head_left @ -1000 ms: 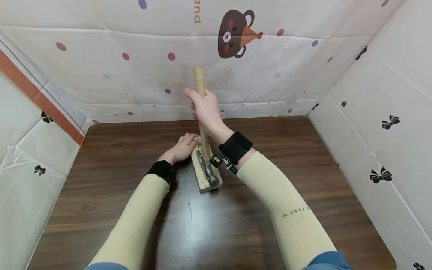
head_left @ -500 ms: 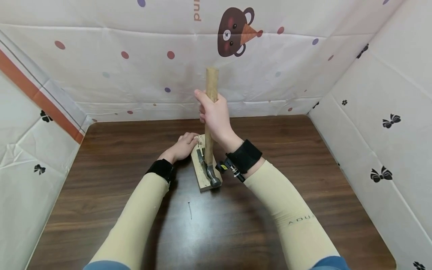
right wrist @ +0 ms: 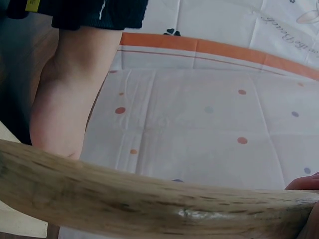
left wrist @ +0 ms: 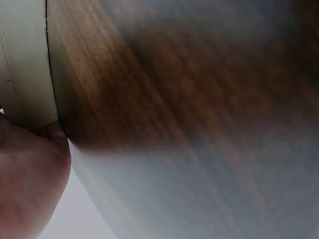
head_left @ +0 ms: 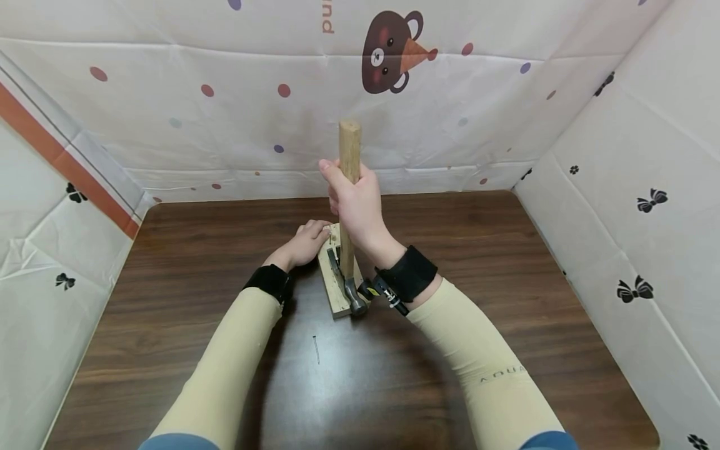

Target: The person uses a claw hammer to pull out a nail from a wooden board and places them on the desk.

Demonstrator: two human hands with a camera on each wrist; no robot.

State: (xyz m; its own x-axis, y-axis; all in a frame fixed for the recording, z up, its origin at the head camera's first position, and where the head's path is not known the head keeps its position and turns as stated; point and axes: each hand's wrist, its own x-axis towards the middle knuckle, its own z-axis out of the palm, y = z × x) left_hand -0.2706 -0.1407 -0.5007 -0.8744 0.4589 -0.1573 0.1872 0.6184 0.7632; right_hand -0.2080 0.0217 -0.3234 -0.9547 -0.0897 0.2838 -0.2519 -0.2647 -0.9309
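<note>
My right hand [head_left: 360, 203] grips the wooden handle of a claw hammer [head_left: 349, 150], which stands nearly upright. Its metal head rests low over the near part of a small pale wooden board [head_left: 335, 300], the claw pointing toward the far end. My left hand [head_left: 305, 244] holds the board's far end, fingers bent over it. A thin nail [head_left: 330, 238] sticks up from the board near those fingers. In the left wrist view the left hand [left wrist: 32, 174] is against the end of the board [left wrist: 27, 59]. The right wrist view has the hammer handle [right wrist: 149, 199] across its bottom.
A loose nail [head_left: 316, 350] lies on the dark wooden table [head_left: 450, 387], nearer to me than the board. Patterned white sheeting [head_left: 225, 125] rises behind the table and along both sides.
The hammer handle and right hand have swung to the right, then slightly back left and nearer to me. The left hand and board stay in place.
</note>
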